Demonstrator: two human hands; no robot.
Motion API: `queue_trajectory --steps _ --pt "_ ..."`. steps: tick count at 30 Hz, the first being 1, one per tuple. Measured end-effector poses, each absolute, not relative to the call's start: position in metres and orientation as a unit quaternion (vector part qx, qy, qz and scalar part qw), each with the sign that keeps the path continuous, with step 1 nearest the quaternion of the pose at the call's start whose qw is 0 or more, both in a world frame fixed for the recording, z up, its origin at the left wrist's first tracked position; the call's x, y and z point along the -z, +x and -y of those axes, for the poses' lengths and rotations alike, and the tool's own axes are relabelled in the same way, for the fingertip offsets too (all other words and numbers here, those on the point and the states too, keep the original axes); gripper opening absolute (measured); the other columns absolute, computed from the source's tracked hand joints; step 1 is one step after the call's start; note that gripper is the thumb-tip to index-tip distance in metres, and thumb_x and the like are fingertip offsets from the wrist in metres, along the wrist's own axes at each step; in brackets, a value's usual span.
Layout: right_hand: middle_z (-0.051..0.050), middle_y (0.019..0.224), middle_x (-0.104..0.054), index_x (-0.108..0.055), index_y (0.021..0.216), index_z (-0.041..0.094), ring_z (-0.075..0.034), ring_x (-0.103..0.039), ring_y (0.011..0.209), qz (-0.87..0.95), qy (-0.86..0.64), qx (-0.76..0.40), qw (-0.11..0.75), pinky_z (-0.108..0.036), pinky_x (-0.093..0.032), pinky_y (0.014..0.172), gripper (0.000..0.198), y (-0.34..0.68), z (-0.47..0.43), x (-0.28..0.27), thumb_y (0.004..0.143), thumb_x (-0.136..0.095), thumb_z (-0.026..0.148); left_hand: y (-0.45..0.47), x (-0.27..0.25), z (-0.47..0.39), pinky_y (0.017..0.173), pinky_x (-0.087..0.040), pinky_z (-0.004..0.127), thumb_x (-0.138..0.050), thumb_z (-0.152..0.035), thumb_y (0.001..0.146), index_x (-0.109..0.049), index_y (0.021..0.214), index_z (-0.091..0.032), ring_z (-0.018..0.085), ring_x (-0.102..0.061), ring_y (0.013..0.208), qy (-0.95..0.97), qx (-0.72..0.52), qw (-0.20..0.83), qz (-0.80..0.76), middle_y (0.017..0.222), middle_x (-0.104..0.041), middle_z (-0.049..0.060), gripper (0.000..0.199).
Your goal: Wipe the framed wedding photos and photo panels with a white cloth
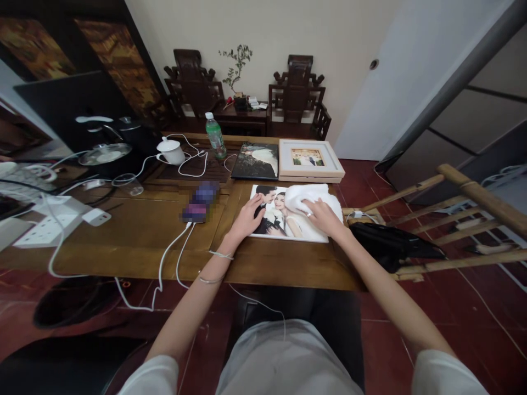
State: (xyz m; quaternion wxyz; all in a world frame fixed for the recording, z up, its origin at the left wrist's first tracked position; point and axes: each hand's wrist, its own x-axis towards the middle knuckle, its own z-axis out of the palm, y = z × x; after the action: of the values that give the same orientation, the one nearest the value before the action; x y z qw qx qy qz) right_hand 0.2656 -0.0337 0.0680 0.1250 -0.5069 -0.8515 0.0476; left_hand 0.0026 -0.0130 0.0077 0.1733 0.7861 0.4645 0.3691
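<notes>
A flat photo [283,222] of two people lies on the brown table [267,266], near the middle of the frame and a bit to the right. The left hand [249,215] rests on the left side of the photo. Its fingers are open and lie flat. The right hand [324,218] is on the right side, with its fingers closed on a soft white cloth [312,195]. The cloth is bunched up and covers the top right part of the photo.

Just above the photo in the frame are a dark picture [255,161] on the left and a light frame [309,158] on the right, side by side. Near the top middle of the table stands a green bottle [216,137], and to its left is a white cup [171,151] with a lid. Left of the photo is a blurred thing [199,202] with white cords by it. A white power strip [49,224] sits at the far left. A black bag [381,244] is at the right, past the table's edge.
</notes>
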Motion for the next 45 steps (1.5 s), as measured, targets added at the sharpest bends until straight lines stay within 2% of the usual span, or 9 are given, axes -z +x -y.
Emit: queue_trajectory --steps 6,13,19,23,27,33,36,41,45 --pt "-0.012 0.115 -0.067 -0.056 0.123 0.016 -0.029 -0.061 0.103 0.831 -0.518 -0.078 0.190 -0.042 -0.041 0.091 0.049 0.211 -0.020 -0.068 0.077 -0.042 0.004 0.002 -0.006 0.011 0.114 -0.029 0.045 -0.046 -0.033 0.091 -0.056 0.124 -0.014 0.025 -0.040 0.134 0.786 -0.376 0.178 -0.458 0.139 -0.049 0.014 0.040" --pt "-0.010 0.102 -0.070 -0.058 0.121 0.015 -0.018 -0.064 0.061 0.835 -0.449 -0.213 0.235 -0.031 -0.049 0.070 0.039 0.172 -0.035 -0.071 0.087 -0.040 0.017 0.000 -0.008 0.013 0.113 -0.029 0.045 -0.045 -0.035 0.092 -0.058 0.121 -0.013 0.026 -0.041 0.133 0.786 -0.362 0.173 -0.470 0.136 -0.053 0.015 0.040" --pt "-0.010 0.115 -0.067 -0.063 0.110 0.017 -0.025 -0.062 0.101 0.831 -0.454 -0.153 0.281 -0.034 -0.044 0.088 0.030 0.225 -0.022 -0.063 0.089 -0.043 0.019 0.000 -0.010 0.016 0.114 -0.027 0.044 -0.041 -0.032 0.094 -0.055 0.126 -0.010 0.024 -0.036 0.136 0.788 -0.370 0.194 -0.451 0.142 -0.046 0.016 0.041" --pt "-0.013 0.109 -0.069 -0.063 0.110 0.015 -0.030 -0.064 0.098 0.818 -0.509 -0.084 0.254 -0.038 -0.044 0.089 0.030 0.274 -0.010 -0.055 0.088 -0.042 0.017 0.002 -0.008 0.015 0.114 -0.027 0.044 -0.043 -0.030 0.093 -0.056 0.125 -0.009 0.024 -0.037 0.136 0.786 -0.376 0.190 -0.453 0.141 -0.047 0.016 0.040" --pt "-0.012 0.113 -0.068 -0.060 0.115 0.015 -0.030 -0.063 0.101 0.834 -0.510 -0.053 0.203 -0.050 -0.031 0.104 0.036 0.290 0.036 -0.049 0.084 -0.042 0.011 0.003 -0.009 0.013 0.112 -0.031 0.043 -0.047 -0.027 0.090 -0.057 0.123 -0.011 0.025 -0.042 0.133 0.775 -0.397 0.186 -0.456 0.137 -0.052 0.016 0.038" --pt "-0.010 0.130 -0.058 -0.059 0.115 0.020 -0.026 -0.042 0.131 0.886 -0.427 -0.088 0.157 -0.056 -0.022 0.111 0.045 0.265 0.107 -0.052 0.079 -0.039 0.001 0.003 -0.022 0.017 0.107 -0.039 0.040 -0.050 -0.031 0.091 -0.061 0.120 -0.018 0.024 -0.053 0.122 0.719 -0.513 0.209 -0.420 0.130 -0.059 0.011 0.033" --pt "-0.013 0.132 -0.055 -0.056 0.120 0.019 -0.025 -0.035 0.136 0.878 -0.436 -0.094 0.174 -0.061 -0.020 0.110 0.043 0.241 0.105 -0.056 0.083 -0.040 0.005 0.002 -0.027 0.021 0.100 -0.047 0.038 -0.049 -0.038 0.092 -0.058 0.123 -0.017 0.025 -0.057 0.118 0.651 -0.590 0.266 -0.397 0.132 -0.056 0.012 0.038" --pt "-0.015 0.144 -0.043 -0.058 0.120 0.019 -0.037 -0.021 0.140 0.879 -0.434 -0.029 0.194 -0.072 -0.015 0.104 0.038 0.182 0.091 -0.061 0.085 -0.059 0.035 -0.001 -0.035 0.028 0.073 -0.059 0.030 -0.039 -0.051 0.094 -0.049 0.129 -0.022 0.029 -0.058 0.116 0.547 -0.675 0.334 -0.365 0.142 -0.045 0.012 0.047" --pt "-0.011 0.151 -0.032 -0.061 0.115 0.022 -0.040 -0.020 0.139 0.872 -0.430 0.101 0.209 -0.071 -0.017 0.106 0.031 0.149 0.098 -0.056 0.085 -0.056 0.018 -0.001 -0.040 0.032 0.060 -0.059 0.024 -0.036 -0.055 0.093 -0.046 0.128 -0.026 0.029 -0.058 0.116 0.511 -0.719 0.325 -0.340 0.146 -0.039 0.011 0.046"
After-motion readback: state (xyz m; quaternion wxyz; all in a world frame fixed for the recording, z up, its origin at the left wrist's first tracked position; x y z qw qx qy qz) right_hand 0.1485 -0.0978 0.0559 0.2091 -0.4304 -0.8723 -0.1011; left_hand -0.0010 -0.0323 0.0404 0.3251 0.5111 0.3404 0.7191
